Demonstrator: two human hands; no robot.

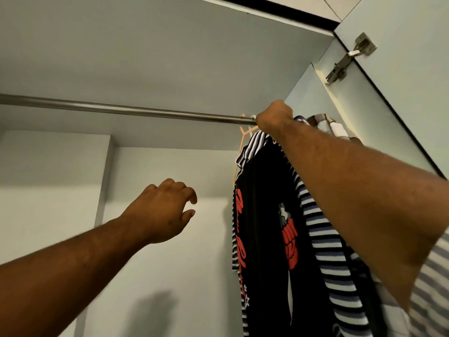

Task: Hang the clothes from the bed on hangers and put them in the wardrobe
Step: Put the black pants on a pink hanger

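I look up into the wardrobe. A steel rail (126,110) runs from the left edge to the right. My right hand (273,119) is raised at the rail's right end, fingers curled round the top of a hanger; its hook is hidden by the hand. Below it hangs a black shirt with red print (264,239) between black-and-white striped garments (325,244). An orange hanger (243,136) hooks over the rail just left of my hand. My left hand (160,212) hovers lower in the middle, fingers loosely curled, holding nothing.
The wardrobe's pale back wall (170,251) and top panel (145,45) enclose the space. An open door with a metal hinge (349,58) stands at the upper right. A beige and white garment (332,127) hangs at the rail's far right end.
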